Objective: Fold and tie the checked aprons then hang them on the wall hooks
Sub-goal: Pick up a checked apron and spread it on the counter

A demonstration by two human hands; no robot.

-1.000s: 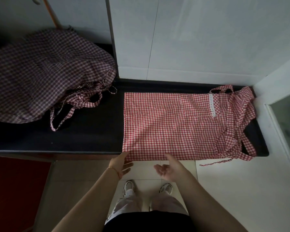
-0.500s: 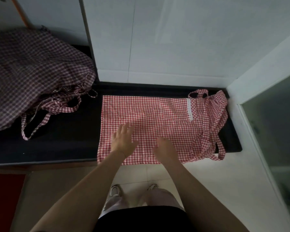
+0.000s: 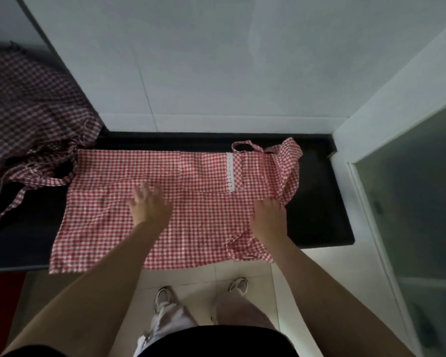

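A red-and-white checked apron of thin woven cloth, matt and lightly creased, with a strip of white lace trim. It lies on a black counter, smooth with a dull sheen. A darker checked apron is soft, rumpled cloth. The wall is smooth pale panelling with faint gloss. The floor tiles are pale and glossy.

A black counter top runs along a white wall; on the right a white frame holds a dark glass pane. Below, the floor has pale tiles; a red mat lies at bottom left. Two white sneakers stand on the tiles, approx. side by side, near the counter edge.
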